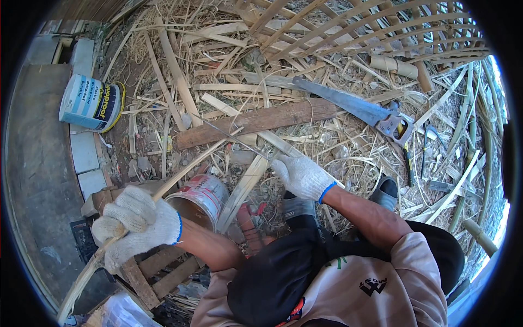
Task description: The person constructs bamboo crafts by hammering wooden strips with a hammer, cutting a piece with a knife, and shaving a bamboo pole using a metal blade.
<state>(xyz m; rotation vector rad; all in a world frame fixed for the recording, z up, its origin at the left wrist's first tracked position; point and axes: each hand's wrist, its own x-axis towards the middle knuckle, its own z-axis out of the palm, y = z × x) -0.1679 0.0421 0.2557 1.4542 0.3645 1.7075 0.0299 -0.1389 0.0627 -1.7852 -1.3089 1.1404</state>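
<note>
My left hand (136, 223), in a white knitted glove, is closed round a long, narrow bamboo strip (182, 171). The strip slants from the lower left corner up to the wooden plank (261, 124), its far end close to that plank. My right hand (306, 177), gloved the same way, is closed on a thin metal tool (234, 139) that looks like a knife blade seen edge-on. Its grip is hidden in the fist. The blade points to the upper left and passes near the strip's far end; whether they touch, I cannot tell.
A handsaw (348, 103) lies at the right, beside pliers-like tools (426, 136). A reddish-white bucket (199, 193) stands between my arms. At the left a blue-and-white tub (90, 102) lies tipped. Bamboo shavings cover the ground; a woven bamboo lattice (376, 27) is at the back.
</note>
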